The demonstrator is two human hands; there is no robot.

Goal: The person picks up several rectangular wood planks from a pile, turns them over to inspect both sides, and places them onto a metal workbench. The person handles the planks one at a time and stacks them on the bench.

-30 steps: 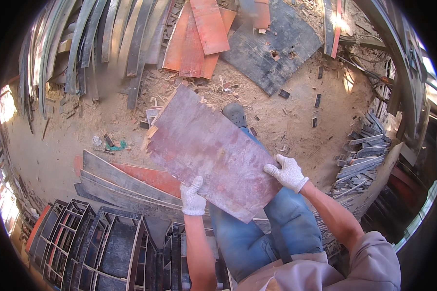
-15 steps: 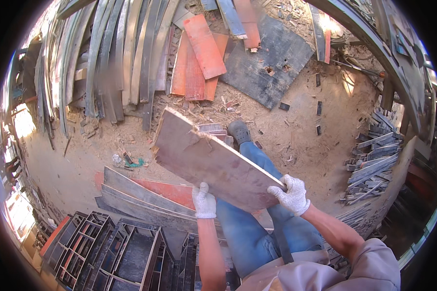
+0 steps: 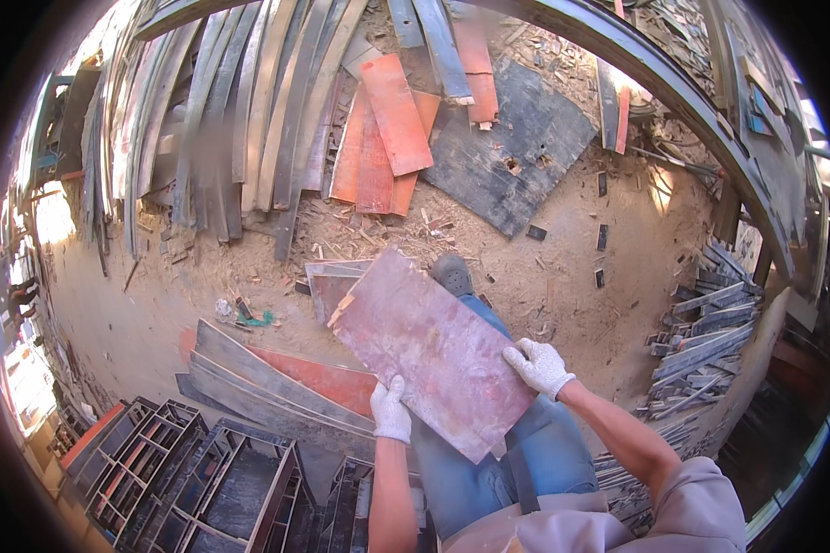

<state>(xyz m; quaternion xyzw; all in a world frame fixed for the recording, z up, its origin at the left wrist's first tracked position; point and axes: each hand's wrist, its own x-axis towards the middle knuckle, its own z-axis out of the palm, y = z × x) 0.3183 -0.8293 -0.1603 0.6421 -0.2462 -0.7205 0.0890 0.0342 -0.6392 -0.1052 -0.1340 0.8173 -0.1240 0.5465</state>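
Our gloved left hand (image 3: 392, 412) holds its thumb forward, fingers probably curled underneath, unseen; our gloved right hand (image 3: 539, 369) turns inward, thumb uppermost. Our left forearm (image 3: 393, 498) reaches almost straight ahead, while our right forearm (image 3: 620, 431) slants inward.

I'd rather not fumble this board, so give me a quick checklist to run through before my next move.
1. White-gloved left hand holding the reddish-purple rectangular wooden board: ok, thumb on top at its near-left edge.
2. White-gloved right hand holding too: ok, at the right edge.
3. Board edges sound: not ok, the far-left end is ragged, with pale wood exposed.
4. Board's underside: cannot tell, it faces away.
5. Ground by the grey clog clear: not ok, wood chips and small dark rectangular blocks lie around it.
6. Other foot's footing: cannot tell, hidden from view.
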